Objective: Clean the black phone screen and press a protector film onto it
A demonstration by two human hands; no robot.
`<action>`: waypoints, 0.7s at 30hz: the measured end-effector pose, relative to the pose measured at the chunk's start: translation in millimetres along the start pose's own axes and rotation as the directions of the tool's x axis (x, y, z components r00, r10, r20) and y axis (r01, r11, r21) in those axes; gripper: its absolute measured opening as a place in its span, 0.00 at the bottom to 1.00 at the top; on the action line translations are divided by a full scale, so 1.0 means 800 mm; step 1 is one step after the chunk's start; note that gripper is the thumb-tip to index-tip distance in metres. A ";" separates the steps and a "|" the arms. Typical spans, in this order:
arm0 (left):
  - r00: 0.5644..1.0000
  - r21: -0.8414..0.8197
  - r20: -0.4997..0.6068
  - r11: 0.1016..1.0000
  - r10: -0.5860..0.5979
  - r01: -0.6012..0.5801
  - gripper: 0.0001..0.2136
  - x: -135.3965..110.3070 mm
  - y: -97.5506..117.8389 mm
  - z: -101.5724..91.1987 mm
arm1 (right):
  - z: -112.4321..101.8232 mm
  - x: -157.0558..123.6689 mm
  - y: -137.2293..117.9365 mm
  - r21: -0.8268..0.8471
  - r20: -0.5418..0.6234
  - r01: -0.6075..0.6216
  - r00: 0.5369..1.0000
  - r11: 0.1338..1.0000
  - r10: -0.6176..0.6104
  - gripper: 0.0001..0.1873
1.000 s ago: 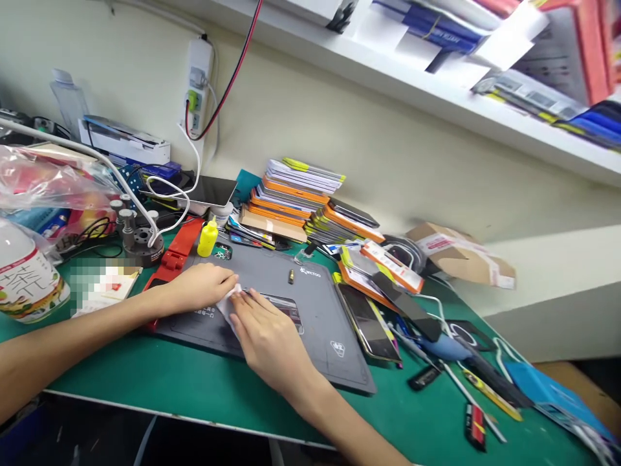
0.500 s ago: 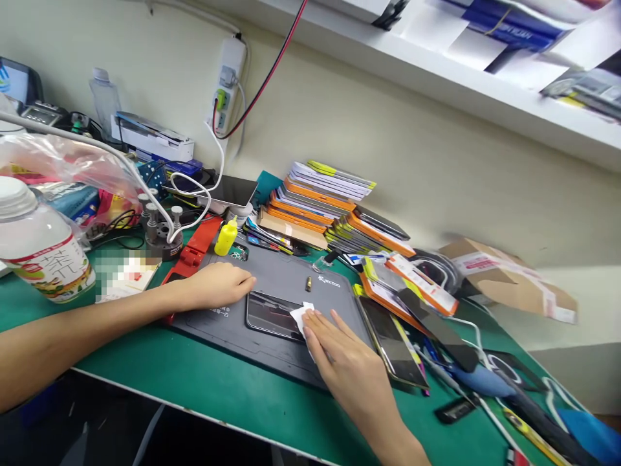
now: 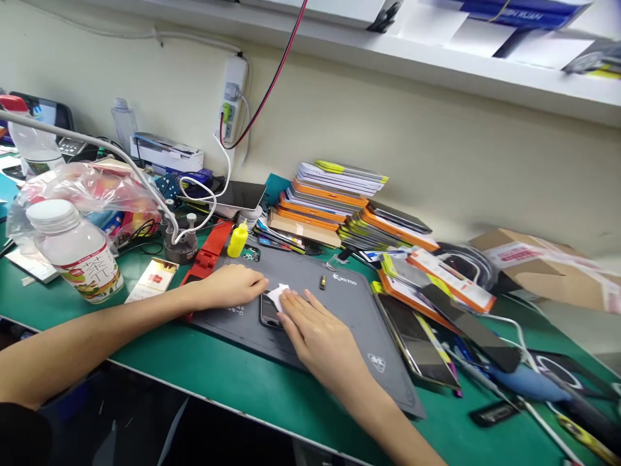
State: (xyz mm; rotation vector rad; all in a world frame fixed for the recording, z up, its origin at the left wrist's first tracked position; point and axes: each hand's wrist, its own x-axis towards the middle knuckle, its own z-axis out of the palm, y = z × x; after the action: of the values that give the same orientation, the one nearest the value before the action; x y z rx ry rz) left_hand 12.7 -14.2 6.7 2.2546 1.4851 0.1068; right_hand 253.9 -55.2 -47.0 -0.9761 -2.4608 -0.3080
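A dark smartphone (image 3: 270, 316) lies on the grey work mat (image 3: 349, 353), largely covered by my right hand. My left hand (image 3: 235, 285) is closed, its curled fingertips against the phone's upper left corner. With fingers stretched and nearly flat, my right hand (image 3: 317, 327) presses a white wipe (image 3: 276, 294) onto the phone's screen. Beyond my hands, a small brass-coloured piece (image 3: 323, 282) stands on the mat. A yellow squeeze bottle (image 3: 237, 240) is just past my left hand, beside a red hinged holder (image 3: 206, 259).
Left of my forearm are a labelled jar (image 3: 80, 255), a small white box (image 3: 152, 279) and a plastic bag (image 3: 92, 188). Orange-edged packs (image 3: 325, 200) are stacked by the wall. On the right lie another phone (image 3: 412, 336), cables and a blue-handled tool (image 3: 528, 383).
My right hand has slid the wipe leftward along the phone, toward my left hand. The left hand keeps its place at the corner. The camera view has shifted.
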 end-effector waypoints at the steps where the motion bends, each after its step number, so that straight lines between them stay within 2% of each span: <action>1: 1.000 -0.002 -0.004 1.000 0.001 -0.001 0.16 0.001 -0.001 0.001 | -0.004 -0.009 0.009 -0.006 0.002 -0.023 1.000 1.000 0.023 0.24; 5: 1.000 0.002 -0.022 1.000 0.012 -0.012 0.16 0.006 -0.004 0.005 | -0.024 -0.045 0.040 -0.037 0.018 -0.120 0.993 0.992 0.121 0.23; 9: 0.999 0.031 -0.026 0.999 0.028 -0.027 0.15 0.008 -0.007 0.004 | -0.032 -0.063 0.047 -0.049 0.039 -0.177 0.983 0.983 0.179 0.23; 14: 0.998 0.045 -0.043 0.998 0.038 -0.036 0.15 0.006 -0.008 0.002 | -0.025 -0.058 0.047 -0.054 0.036 -0.196 0.980 0.979 0.198 0.24; 21: 0.999 0.054 -0.042 0.998 0.031 -0.028 0.16 0.004 -0.002 -0.002 | -0.014 -0.030 0.033 -0.031 0.036 -0.165 0.985 0.986 0.166 0.24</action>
State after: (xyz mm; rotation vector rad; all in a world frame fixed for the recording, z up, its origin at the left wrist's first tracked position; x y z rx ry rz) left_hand 12.1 -10.6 7.2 2.3312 1.4935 0.1263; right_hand 291.3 -54.4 -48.8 -1.2009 -2.3955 -0.2710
